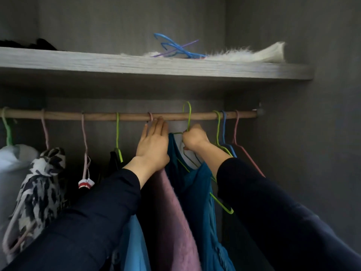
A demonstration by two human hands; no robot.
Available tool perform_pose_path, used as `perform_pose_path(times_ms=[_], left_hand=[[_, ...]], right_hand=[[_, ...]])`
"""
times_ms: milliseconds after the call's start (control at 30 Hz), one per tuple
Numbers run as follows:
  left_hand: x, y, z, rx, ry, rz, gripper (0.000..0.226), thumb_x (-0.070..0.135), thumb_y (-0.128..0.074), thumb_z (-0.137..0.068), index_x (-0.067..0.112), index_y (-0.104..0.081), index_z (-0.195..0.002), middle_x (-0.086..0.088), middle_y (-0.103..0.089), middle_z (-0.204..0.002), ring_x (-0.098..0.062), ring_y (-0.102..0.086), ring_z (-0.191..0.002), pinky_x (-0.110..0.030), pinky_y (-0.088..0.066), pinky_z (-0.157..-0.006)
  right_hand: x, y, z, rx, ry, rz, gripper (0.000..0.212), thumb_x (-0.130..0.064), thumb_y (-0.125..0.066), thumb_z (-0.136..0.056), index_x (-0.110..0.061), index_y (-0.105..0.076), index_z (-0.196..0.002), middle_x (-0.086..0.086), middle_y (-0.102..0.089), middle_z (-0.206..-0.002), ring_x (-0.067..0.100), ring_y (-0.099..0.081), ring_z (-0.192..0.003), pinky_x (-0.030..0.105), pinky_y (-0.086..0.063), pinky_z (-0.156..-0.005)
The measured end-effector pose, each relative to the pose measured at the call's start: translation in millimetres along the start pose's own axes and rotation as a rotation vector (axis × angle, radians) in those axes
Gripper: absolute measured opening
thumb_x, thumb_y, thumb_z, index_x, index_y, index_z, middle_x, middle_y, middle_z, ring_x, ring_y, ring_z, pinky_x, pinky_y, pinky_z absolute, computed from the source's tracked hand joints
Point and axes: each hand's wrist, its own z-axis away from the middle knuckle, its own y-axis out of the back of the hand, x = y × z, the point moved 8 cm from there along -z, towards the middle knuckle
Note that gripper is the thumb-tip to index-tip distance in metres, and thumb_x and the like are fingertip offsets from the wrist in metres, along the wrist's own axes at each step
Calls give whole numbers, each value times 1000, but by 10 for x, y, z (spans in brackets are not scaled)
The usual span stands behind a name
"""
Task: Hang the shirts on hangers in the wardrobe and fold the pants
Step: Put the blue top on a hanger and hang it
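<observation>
Right hand (195,138) is closed round the neck of the green hanger (190,117), on which the teal shirt (195,182) is carried. Left hand (154,142) is laid flat, fingers straight, against the pink garment (172,212), fingertips up by the rod (132,116). The hook is judged not yet seated. It should be lowered squarely over the rod, within the gap held clear. Spare hangers (175,48) and a white fleece (244,54) are noted toward the right end of the shelf (78,64). The wardrobe interior is dim.
</observation>
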Motion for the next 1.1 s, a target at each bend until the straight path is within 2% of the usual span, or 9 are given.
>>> perform_pose_path(times_ms=[67,133,300,400,500,633,800,933,1100], left_hand=[[-1,-11,-74,48,-17,-30,100,15,-64,-79,4,4,-151,-14,8,-160,-28,9,-148,-40,8,-117],[15,-30,-124,78,-38,-62,100,14,-62,-79,1,7,-150,-16,10,-159,-29,9,-147,-40,12,-117],[58,-69,-191,97,-77,-129,96,11,-57,-79,-6,8,-148,-23,3,-157,-35,4,-147,-46,9,-119],[64,-76,-191,109,-83,-129,97,10,-57,-78,-7,9,-147,-24,3,-157,-37,4,-146,-46,7,-119],[69,-67,-181,119,-87,-120,96,9,-56,-78,-7,8,-147,-25,2,-157,-37,3,-146,-46,8,-118],[70,10,-203,143,-86,-140,95,16,-58,-75,-5,-3,-149,-25,-16,-151,-39,-16,-140,-47,5,-118],[113,66,-312,129,6,-123,100,39,-68,-76,-2,-10,-147,-21,-21,-147,-38,-22,-135,-45,-2,-118],[126,10,-300,120,16,-97,97,39,-64,-80,-3,-7,-147,-23,-19,-149,-36,-15,-141,-46,0,-119],[129,35,-305,113,34,-104,96,40,-64,-80,-2,-9,-146,-21,-22,-147,-36,-18,-139,-46,-4,-119]], right_hand=[[24,-98,-131,-14,-3,-19,3,-6,-47,-95,-5,-48,-92,14,-58,-100,31,-60,-103,47,-55,-88],[100,-215,-217,-39,-16,-18,17,-6,-47,-95,-7,-45,-78,14,-59,-95,32,-61,-102,47,-55,-88],[302,-421,-267,-98,-12,-9,9,-7,-44,-96,-4,-49,-89,22,-61,-108,34,-62,-101,45,-56,-86],[267,-397,-266,-184,13,105,9,-11,-48,-95,-4,-53,-95,18,-62,-102,29,-63,-93,35,-58,-71],[124,-137,-243,-143,123,298,18,-21,-58,-88,-4,-63,-92,9,-62,-84,19,-59,-70,22,-46,-52],[-8,476,-108,182,260,618,32,-26,-60,-83,-7,-62,-109,15,-62,-110,32,-61,-100,31,-48,-77],[111,661,26,277,314,1189,35,-23,-62,-84,-8,-59,-116,13,-59,-119,31,-54,-114,36,-48,-79],[196,587,38,277,325,1271,28,-15,-60,-86,-8,-62,-113,12,-60,-116,29,-53,-113,36,-46,-75],[141,553,26,266,337,1169,26,-8,-57,-86,-4,-60,-112,16,-61,-113,32,-56,-109,36,-44,-70]])
